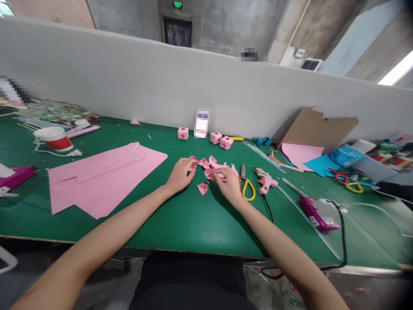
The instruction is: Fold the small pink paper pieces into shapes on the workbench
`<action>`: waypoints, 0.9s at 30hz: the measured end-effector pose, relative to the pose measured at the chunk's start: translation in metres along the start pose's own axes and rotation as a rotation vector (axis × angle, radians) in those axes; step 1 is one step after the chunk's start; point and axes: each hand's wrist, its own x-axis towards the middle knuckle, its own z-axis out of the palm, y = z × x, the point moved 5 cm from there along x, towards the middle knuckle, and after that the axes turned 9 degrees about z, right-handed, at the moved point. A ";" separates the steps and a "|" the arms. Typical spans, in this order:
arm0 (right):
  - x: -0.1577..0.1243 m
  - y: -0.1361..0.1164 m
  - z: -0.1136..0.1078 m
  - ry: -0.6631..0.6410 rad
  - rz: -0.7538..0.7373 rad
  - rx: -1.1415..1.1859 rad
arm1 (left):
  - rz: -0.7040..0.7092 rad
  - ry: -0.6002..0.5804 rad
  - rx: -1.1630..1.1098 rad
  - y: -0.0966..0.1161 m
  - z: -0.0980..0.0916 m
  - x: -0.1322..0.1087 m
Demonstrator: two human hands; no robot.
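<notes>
Small folded pink paper pieces (pixel 202 188) lie in a loose group on the green table. At the left side of the group, my left hand (pixel 180 175) is closed, with a pink paper piece (pixel 192 165) between thumb and fingers. My right hand (pixel 229 185) reaches over the group from the right, its fingertips closed on another pink paper piece (pixel 209 173); some pieces are partly hidden beneath it. Just right of that hand lie scissors (pixel 248 190) with yellow handles. Beyond them rests a pink glue gun (pixel 267 183) with a black cord.
Pink paper cubes (pixel 183 134) and a phone-like upright card (pixel 201 125) stand at the back by the grey partition (pixel 138 82). Large pink sheets (pixel 106 181) and a paper cup (pixel 53 138) are at left. A purple power strip (pixel 318 215) and clear sticks lie right.
</notes>
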 end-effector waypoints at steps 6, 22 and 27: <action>-0.004 -0.003 0.008 -0.084 -0.104 -0.076 | 0.000 -0.104 -0.003 -0.001 0.006 0.000; -0.004 0.008 0.002 0.033 0.019 -0.067 | -0.170 -0.036 0.058 -0.019 0.003 0.014; -0.004 0.008 0.000 0.039 0.039 -0.071 | -0.015 -0.132 0.128 -0.019 0.019 0.045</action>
